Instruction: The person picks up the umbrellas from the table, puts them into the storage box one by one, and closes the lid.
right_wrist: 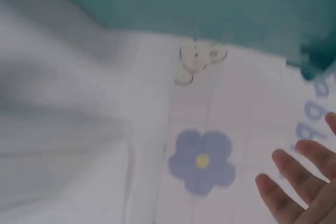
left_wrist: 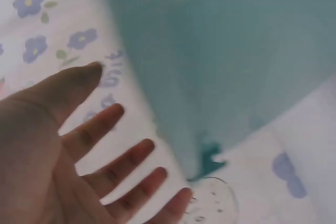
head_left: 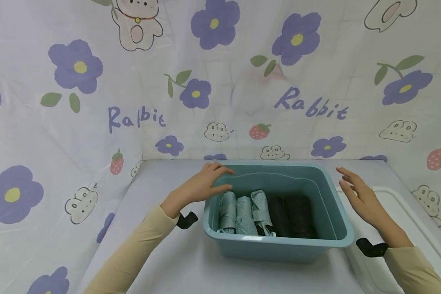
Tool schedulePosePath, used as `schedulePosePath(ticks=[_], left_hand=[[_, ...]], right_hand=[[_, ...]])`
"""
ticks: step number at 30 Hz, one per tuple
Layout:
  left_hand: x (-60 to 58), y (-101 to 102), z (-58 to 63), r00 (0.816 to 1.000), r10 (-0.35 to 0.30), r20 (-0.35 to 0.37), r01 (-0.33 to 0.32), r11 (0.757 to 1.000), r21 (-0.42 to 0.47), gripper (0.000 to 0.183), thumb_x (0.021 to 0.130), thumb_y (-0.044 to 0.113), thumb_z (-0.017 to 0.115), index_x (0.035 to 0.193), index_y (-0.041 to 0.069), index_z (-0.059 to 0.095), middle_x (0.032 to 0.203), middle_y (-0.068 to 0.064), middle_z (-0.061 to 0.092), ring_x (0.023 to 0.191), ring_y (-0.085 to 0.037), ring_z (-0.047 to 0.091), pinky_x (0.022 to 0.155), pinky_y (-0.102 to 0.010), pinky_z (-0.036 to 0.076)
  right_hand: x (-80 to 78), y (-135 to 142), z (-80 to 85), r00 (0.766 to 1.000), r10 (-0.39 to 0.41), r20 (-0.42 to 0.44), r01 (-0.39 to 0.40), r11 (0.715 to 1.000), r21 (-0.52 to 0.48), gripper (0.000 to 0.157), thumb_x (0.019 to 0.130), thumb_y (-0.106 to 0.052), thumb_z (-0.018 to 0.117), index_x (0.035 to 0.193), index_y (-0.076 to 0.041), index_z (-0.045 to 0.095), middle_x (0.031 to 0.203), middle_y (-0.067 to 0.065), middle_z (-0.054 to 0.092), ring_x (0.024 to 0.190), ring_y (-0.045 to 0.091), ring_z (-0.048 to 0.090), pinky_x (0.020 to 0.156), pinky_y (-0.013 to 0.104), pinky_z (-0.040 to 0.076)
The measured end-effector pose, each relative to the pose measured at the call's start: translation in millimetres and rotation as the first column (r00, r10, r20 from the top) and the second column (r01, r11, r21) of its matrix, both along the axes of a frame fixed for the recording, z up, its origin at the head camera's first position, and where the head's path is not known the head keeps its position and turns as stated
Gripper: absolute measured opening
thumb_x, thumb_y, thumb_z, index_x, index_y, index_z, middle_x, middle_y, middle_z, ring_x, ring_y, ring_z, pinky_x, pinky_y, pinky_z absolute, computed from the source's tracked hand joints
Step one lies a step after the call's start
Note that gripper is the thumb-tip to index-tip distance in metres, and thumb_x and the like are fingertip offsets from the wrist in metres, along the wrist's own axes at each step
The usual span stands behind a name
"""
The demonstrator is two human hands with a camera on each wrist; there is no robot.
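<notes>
A blue-green plastic bin [head_left: 268,250] stands on the table, seen from above in the head view. Inside it lie three pale blue-green fabric rolls [head_left: 243,214] on the left side and dark rolled cloth [head_left: 299,216] to their right. My left hand [head_left: 200,185] hovers by the bin's back left corner, fingers spread. In the left wrist view that hand [left_wrist: 100,161] appears apart from the bin wall. Off the right rim, my right hand [head_left: 364,200] is raised with its fingers extended. Its fingertips [right_wrist: 281,161] show below the bin in the right wrist view, holding nothing.
A white, rounded-edge panel like a lid [head_left: 397,212] lies on the table to the right, partly beneath my right forearm. Behind the table and along both sides hangs a curtain [head_left: 235,114] printed with flowers and rabbits. Pale cloth [head_left: 176,261] covers the table.
</notes>
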State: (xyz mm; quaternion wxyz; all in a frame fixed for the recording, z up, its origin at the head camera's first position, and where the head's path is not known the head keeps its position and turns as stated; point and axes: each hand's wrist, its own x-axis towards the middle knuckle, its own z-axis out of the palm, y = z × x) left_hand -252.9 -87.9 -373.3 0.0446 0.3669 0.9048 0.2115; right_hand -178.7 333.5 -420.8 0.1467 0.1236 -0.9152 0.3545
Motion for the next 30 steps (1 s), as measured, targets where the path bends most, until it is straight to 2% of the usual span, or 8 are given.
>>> schedulePosePath(ticks=[6, 9, 12, 17, 21, 23, 27, 30], left_hand=[[1.6, -13, -28.8, 0.997, 0.057, -0.043, -0.052, 0.993, 0.107, 0.053, 0.085, 0.055, 0.041, 0.131, 0.029, 0.037, 0.137, -0.001, 0.031, 0.126, -0.020, 0.023, 0.097, -0.046, 0.030], [2.5, -17, -41.6, 0.995, 0.091, -0.049, -0.082, 0.985, 0.153, 0.060, 0.083, 0.058, 0.041, 0.134, 0.028, 0.033, 0.141, -0.002, 0.025, 0.130, -0.022, 0.019, 0.096, -0.051, 0.029], [3.4, -20, -52.4, 0.992, 0.115, -0.053, -0.103, 0.975, 0.196, 0.060, 0.083, 0.059, 0.040, 0.136, 0.032, 0.029, 0.144, 0.002, 0.019, 0.131, -0.020, 0.017, 0.096, -0.054, 0.027], [4.3, -26, -65.1, 0.993, 0.113, -0.039, -0.099, 0.961, 0.258, 0.057, 0.086, 0.056, 0.038, 0.137, 0.036, 0.022, 0.145, 0.006, 0.013, 0.133, -0.017, 0.013, 0.096, -0.056, 0.025], [4.9, -28, -72.1, 0.993, 0.112, -0.048, -0.094, 0.955, 0.281, 0.058, 0.086, 0.055, 0.039, 0.138, 0.034, 0.022, 0.146, 0.006, 0.011, 0.133, -0.016, 0.011, 0.096, -0.057, 0.024], [5.1, -29, -74.7, 0.994, 0.103, -0.027, -0.091, 0.952, 0.294, 0.059, 0.087, 0.053, 0.040, 0.138, 0.033, 0.020, 0.146, 0.008, 0.008, 0.133, -0.016, 0.010, 0.095, -0.057, 0.023], [5.0, -31, -77.2, 0.997, 0.069, 0.030, -0.075, 0.945, 0.320, 0.060, 0.088, 0.050, 0.039, 0.140, 0.031, 0.016, 0.147, 0.010, 0.003, 0.134, -0.014, 0.005, 0.096, -0.059, 0.021], [4.4, -32, -78.3, 0.997, 0.055, 0.049, -0.069, 0.940, 0.334, 0.060, 0.088, 0.050, 0.039, 0.140, 0.031, 0.014, 0.147, 0.009, 0.001, 0.134, -0.013, 0.003, 0.096, -0.059, 0.020]], right_hand=[[2.4, 32, -18.3, 0.992, -0.125, -0.007, 0.125, 0.991, 0.056, 0.068, 0.089, -0.021, 0.050, 0.141, -0.019, 0.007, 0.137, 0.026, 0.024, 0.112, 0.051, 0.033, 0.078, 0.064, 0.030], [4.9, 45, -29.2, 0.985, -0.174, -0.018, 0.175, 0.979, 0.102, 0.071, 0.088, -0.020, 0.052, 0.141, -0.012, 0.006, 0.134, 0.031, 0.025, 0.110, 0.054, 0.033, 0.075, 0.066, 0.030], [8.4, 55, -40.6, 0.980, -0.196, -0.024, 0.198, 0.972, 0.129, 0.073, 0.086, -0.021, 0.054, 0.141, -0.008, 0.007, 0.133, 0.032, 0.025, 0.109, 0.054, 0.032, 0.073, 0.065, 0.031], [15.3, 66, -57.7, 0.974, -0.224, -0.020, 0.224, 0.959, 0.176, 0.075, 0.085, -0.022, 0.056, 0.140, -0.003, 0.007, 0.128, 0.038, 0.026, 0.105, 0.056, 0.033, 0.073, 0.063, 0.031], [20.2, 73, -72.2, 0.958, -0.282, 0.046, 0.259, 0.925, 0.277, 0.074, 0.085, -0.031, 0.054, 0.139, -0.002, 0.012, 0.120, 0.040, 0.032, 0.098, 0.055, 0.035, 0.071, 0.063, 0.031], [22.3, 76, -78.4, 0.947, -0.307, 0.096, 0.261, 0.908, 0.329, 0.075, 0.085, -0.037, 0.053, 0.139, -0.003, 0.013, 0.118, 0.040, 0.032, 0.095, 0.056, 0.036, 0.067, 0.063, 0.032], [25.2, 82, -86.9, 0.932, -0.314, 0.181, 0.222, 0.890, 0.399, 0.077, 0.084, -0.041, 0.053, 0.136, 0.002, 0.016, 0.116, 0.042, 0.029, 0.092, 0.059, 0.035, 0.065, 0.064, 0.033], [25.4, 86, -89.1, 0.910, -0.327, 0.256, 0.192, 0.877, 0.441, 0.076, 0.083, -0.046, 0.052, 0.131, 0.006, 0.023, 0.116, 0.042, 0.027, 0.093, 0.060, 0.032, 0.065, 0.066, 0.033]])
